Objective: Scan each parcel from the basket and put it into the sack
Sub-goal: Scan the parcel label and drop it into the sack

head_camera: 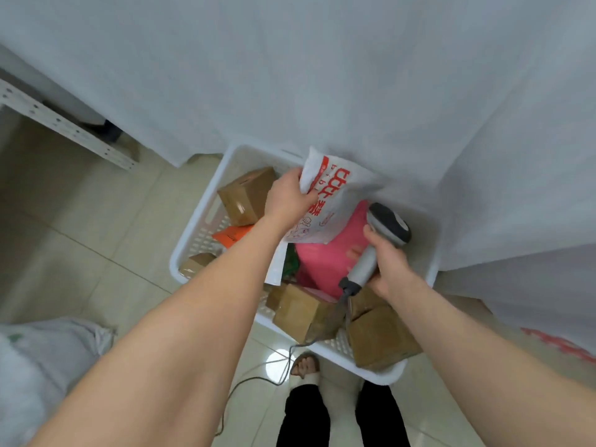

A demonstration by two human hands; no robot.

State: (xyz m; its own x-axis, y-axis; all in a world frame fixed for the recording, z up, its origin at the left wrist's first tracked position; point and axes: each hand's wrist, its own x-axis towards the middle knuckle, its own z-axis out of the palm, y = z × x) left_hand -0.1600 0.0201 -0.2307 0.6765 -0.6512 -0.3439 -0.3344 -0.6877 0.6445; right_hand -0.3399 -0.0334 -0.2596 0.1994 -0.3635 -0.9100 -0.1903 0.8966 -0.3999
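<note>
While left grip point(287, 198) pinches white parcel point(338, 188) by its edge | right grip point(387, 262) clasps scanner point(390, 225)

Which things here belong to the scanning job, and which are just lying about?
Job: scanner in right hand; white printed parcel in left hand; basket with pink parcel, brown boxes; woven sack.
Lying about: metal shelf rail; white sheeting.

a single wide-angle view from the person's head, tilted steeply down and slightly forward. it sits close above the basket point(200, 240) on the tiled floor point(80, 221). the left forearm point(193, 317) and right forearm point(467, 343) enter from the bottom edge, with a foot point(304, 366) directly below.
</note>
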